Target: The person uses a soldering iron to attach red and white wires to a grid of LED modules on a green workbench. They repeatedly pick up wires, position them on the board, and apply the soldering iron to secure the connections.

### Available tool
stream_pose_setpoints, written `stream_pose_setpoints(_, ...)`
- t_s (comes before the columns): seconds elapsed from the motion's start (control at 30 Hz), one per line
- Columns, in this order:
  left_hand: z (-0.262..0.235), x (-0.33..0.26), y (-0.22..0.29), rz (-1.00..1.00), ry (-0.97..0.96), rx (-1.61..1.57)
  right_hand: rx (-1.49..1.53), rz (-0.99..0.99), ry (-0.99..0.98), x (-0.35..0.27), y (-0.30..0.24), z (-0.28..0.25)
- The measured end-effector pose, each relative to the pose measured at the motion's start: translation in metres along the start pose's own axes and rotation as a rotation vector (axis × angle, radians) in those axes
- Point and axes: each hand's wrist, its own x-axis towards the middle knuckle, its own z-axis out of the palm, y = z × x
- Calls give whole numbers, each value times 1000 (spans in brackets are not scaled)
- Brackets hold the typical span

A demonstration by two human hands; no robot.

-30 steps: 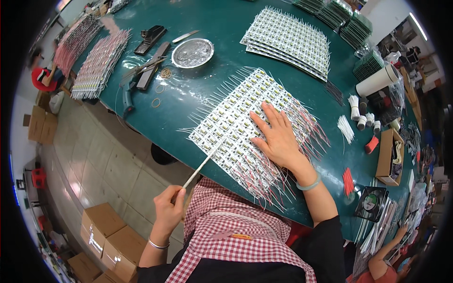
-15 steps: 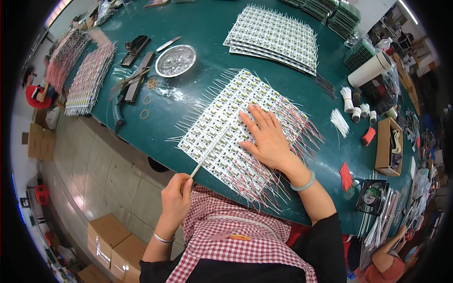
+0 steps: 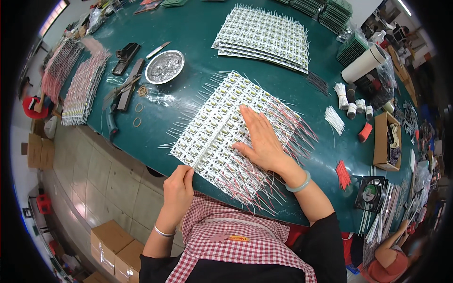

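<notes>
A wide panel of small white circuit boards (image 3: 212, 127), fringed with white and red wires, lies on the green table (image 3: 198, 28). My right hand (image 3: 262, 139) rests flat on its middle with the fingers spread, a pale bangle on the wrist. My left hand (image 3: 178, 191) is closed at the panel's near left edge, knuckles touching the boards. The thin white stick it grips is hidden against the white boards.
More panels are stacked at the back (image 3: 264, 37). A metal dish (image 3: 164, 67), black tools (image 3: 125, 59) and wired strips (image 3: 85, 85) lie to the left. A cardboard box (image 3: 384, 141) and white roll (image 3: 363, 63) stand to the right. Another person (image 3: 391, 254) sits at the lower right.
My left hand has moved from below the table edge up to the panel's near edge, carrying the thin white stick in over the boards. My right hand stays flat on the panel.
</notes>
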Motion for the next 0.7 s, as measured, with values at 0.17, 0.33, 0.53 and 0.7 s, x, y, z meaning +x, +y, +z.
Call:
stream_pose_setpoints(0.17, 8, 7, -3, 41, 22, -46, 179, -7, 71, 0, 10, -1)
stream_pose_setpoints(0.33, 10, 2, -6, 0, 5, -118, 233, -2, 104, -1, 12, 0)
stream_pose_setpoints(0.53, 9, -5, -1, 181, 4, 14, 383, 24, 142, -2, 15, 2)
stream_pose_setpoints(0.7, 13, -11, 6, 295, -41, 29, 506, 49, 164, -3, 17, 2)
